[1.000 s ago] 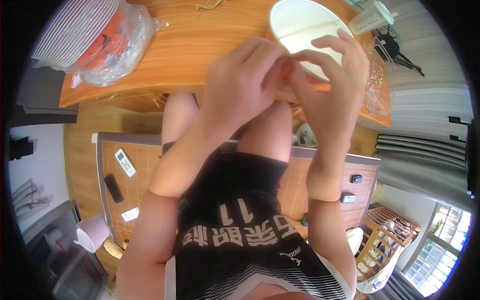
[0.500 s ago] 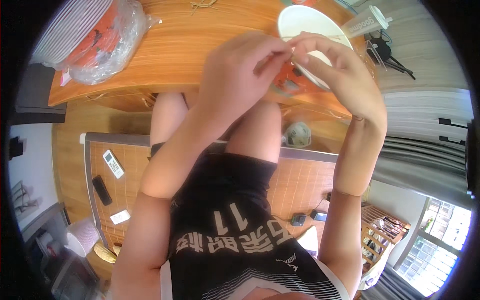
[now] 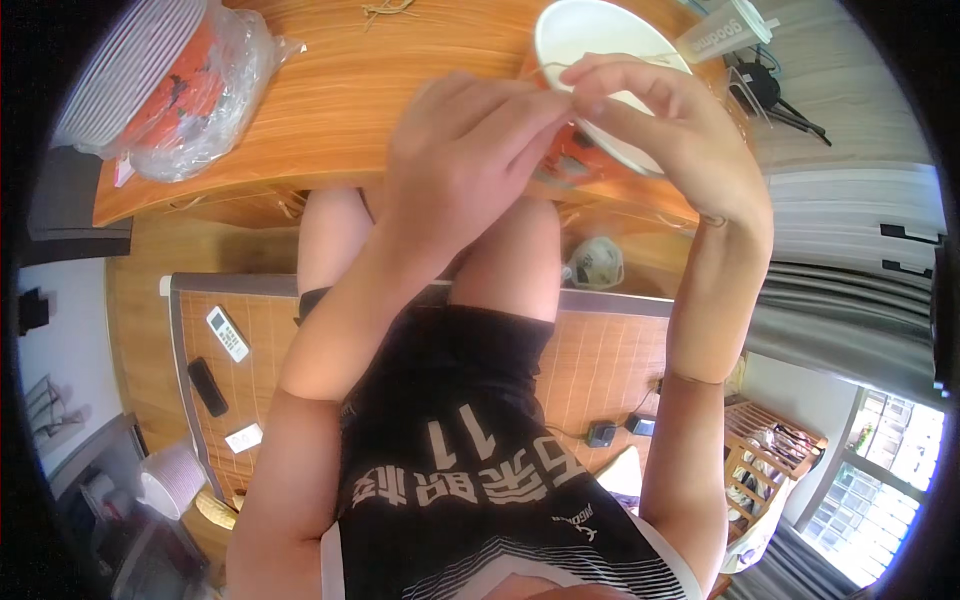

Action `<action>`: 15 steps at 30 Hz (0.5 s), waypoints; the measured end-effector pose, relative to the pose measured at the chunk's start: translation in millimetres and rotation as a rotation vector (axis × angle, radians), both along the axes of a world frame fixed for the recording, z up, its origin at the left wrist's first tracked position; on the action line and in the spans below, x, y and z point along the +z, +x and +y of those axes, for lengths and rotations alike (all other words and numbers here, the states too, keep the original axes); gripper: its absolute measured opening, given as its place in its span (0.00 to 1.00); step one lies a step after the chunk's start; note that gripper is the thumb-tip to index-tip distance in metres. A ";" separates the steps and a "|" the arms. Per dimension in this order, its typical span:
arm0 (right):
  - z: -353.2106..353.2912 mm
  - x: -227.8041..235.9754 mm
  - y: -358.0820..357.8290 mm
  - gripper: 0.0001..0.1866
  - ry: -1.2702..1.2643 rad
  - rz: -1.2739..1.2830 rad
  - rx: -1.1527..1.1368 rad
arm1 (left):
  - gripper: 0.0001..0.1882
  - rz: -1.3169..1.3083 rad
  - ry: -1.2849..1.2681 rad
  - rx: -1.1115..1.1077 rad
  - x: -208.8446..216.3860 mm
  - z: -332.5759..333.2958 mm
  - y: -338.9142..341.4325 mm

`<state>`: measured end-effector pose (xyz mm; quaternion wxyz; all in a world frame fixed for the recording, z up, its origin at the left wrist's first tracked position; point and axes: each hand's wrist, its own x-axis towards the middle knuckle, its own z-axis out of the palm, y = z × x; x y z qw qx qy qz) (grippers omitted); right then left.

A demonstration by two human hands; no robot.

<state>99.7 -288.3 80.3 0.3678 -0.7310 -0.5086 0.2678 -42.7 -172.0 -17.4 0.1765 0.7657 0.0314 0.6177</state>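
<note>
A round paper bucket with a white inside and an orange-red printed outside stands tilted near the table's front edge, right of the middle. My left hand reaches to its near rim from the left, thumb and fingers pinched. From the right, my right hand curves over the opening, its thumb and forefinger meeting my left fingertips at the rim. Whatever small thing lies between the fingertips is hidden. A thin tan cord crosses the bucket's mouth and passes behind my right fingers.
Stacked white-rimmed buckets in clear plastic lie at the table's left. Loose tan cords lie at the far edge. A lidded cup and a black device are at the right. Behind me, a remote and phone rest on a mat.
My left hand has turned, its fingers now stretched straighter toward the rim, and shifted slightly left. The bucket sits a little further left in view. Both hands still meet at its rim.
</note>
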 end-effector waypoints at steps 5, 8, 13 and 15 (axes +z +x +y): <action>1.5 -0.7 4.2 0.09 -0.016 0.046 0.047 | 0.11 0.005 0.021 0.024 1.1 -1.3 -0.6; 1.7 2.0 1.9 0.09 -0.009 -0.024 0.039 | 0.09 0.024 0.005 0.012 2.5 -1.0 -0.9; -1.8 -2.8 -2.9 0.09 0.060 -0.141 0.047 | 0.04 0.108 -0.285 -0.161 6.3 -1.2 -9.4; -2.7 -4.2 -7.8 0.10 0.118 -0.213 0.030 | 0.03 0.114 -0.536 -0.323 2.5 6.4 -11.4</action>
